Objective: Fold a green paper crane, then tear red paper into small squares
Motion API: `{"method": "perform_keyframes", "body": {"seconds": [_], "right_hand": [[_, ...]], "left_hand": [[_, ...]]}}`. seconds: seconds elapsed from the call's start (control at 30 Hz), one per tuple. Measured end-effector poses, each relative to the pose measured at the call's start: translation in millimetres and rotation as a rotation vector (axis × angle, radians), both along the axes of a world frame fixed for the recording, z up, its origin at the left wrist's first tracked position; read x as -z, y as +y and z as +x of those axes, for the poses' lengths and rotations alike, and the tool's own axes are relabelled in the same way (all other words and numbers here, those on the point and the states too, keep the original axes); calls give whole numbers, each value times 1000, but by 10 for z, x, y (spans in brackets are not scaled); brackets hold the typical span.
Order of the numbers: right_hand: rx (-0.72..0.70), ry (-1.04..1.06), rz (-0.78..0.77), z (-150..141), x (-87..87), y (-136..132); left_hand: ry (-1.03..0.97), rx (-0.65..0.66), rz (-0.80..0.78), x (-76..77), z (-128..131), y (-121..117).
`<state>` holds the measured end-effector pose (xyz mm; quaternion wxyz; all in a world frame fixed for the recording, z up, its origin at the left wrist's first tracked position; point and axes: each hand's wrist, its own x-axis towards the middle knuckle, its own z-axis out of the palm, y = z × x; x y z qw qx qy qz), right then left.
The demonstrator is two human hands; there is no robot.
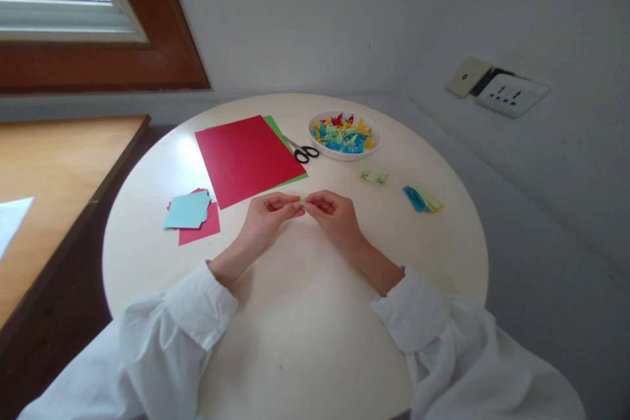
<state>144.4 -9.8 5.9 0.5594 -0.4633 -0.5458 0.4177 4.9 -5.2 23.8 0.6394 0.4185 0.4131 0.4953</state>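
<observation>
Between my fingertips is a small pale green folded paper [302,201], mostly covered by the fingers. My left hand [270,213] pinches its left side, and my right hand [335,213] pinches its right side. Both hands are closed and meet just above the middle of the round table [305,341]. To the right, beyond my right hand, two small pale green folded paper pieces [374,175] sit on the tabletop. The exact folded shape of the held paper cannot be made out.
A white bowl [344,155] holds many coloured folded papers. Black-handled scissors [306,154] lie beside red sheets [246,157] over green ones. Small blue and red squares [187,211] are stacked at left; blue and yellow folded strips [423,199] lie at right. Walls bound the back and right.
</observation>
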Motion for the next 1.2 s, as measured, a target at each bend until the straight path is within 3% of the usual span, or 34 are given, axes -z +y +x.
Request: {"method": "perform_keyframes", "body": {"seconds": [0.83,1.2], "right_hand": [[65,65,-23,-51,7,-14],[27,88,-23,-64,1,-21]], "left_hand": [[60,-53,96,40,21,6],[126,-69,162,71,7,2]]}}
